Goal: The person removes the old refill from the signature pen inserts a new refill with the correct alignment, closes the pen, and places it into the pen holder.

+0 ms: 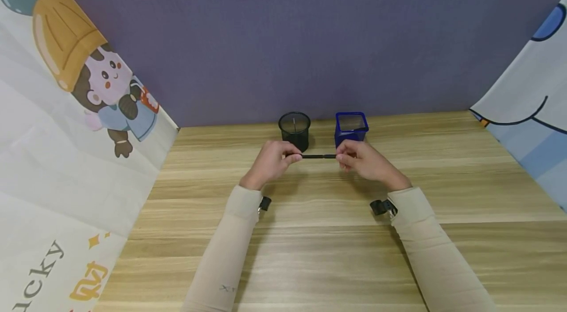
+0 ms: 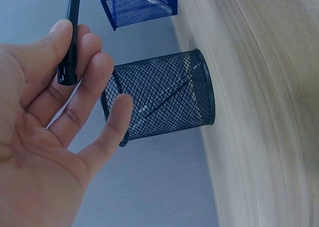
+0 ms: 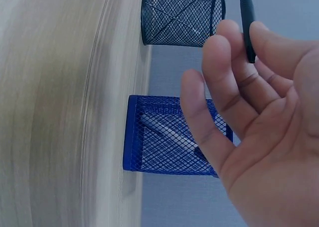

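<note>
A slim black pen (image 1: 319, 156) is held level between both hands, above the wooden table. My left hand (image 1: 272, 162) pinches one end of it between thumb and fingertips; in the left wrist view that end (image 2: 68, 70) pokes out below the thumb. At the opposite end, my right hand (image 1: 367, 160) pinches the pen with thumb and index finger, its other fingers loosely bent in the right wrist view. Just beyond the left hand stands a round black mesh pen cup (image 2: 164, 92) with a thin stick-like item inside. Behind the right hand is a square blue mesh pen holder (image 3: 164, 157) containing a light-barrelled pen (image 3: 174, 137).
Both holders stand upright near the back edge of the wood-grain table (image 1: 310, 263), close to a dark blue-grey panel (image 1: 301, 36). White printed sheets hang at left (image 1: 44, 169) and right. Small black devices sit at both wrists.
</note>
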### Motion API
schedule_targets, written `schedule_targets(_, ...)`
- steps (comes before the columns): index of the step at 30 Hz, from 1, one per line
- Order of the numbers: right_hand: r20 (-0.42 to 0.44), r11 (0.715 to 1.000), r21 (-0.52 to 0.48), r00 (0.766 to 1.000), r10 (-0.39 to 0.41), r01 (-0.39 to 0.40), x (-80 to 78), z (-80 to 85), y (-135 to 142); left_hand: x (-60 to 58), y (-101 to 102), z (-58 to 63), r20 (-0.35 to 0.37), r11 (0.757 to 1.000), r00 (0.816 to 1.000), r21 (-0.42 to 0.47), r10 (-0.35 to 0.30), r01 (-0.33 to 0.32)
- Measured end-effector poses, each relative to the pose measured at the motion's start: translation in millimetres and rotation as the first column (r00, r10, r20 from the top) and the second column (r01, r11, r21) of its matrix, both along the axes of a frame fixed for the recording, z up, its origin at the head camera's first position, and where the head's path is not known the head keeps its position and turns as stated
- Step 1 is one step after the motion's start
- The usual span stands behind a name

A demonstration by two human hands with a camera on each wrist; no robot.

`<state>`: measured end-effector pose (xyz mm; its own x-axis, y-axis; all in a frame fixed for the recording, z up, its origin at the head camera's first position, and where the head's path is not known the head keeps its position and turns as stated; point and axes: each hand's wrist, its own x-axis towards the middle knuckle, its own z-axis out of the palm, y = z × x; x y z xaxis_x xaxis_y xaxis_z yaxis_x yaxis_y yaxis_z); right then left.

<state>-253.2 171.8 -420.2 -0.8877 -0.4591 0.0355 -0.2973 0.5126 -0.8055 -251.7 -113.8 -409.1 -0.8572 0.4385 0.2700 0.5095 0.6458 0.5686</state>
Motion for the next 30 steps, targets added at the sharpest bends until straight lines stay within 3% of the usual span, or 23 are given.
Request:
schedule_targets(22, -0.041, 1.000, 0.031, 0.999, 0.002, -0.001, 0.7, 2.1, 1.2, -0.4, -0.1, -0.1, 0.004, 1.000, 1.000, 0.008, 0.000, 0.000)
schedule_targets(30, -0.018, 1.000, 0.028, 1.000, -0.009, 0.010, 0.5, 3.5, 2.2, -1.4, -1.1, 0.4, -0.006, 1.000, 1.000, -0.009, 0.007, -0.007)
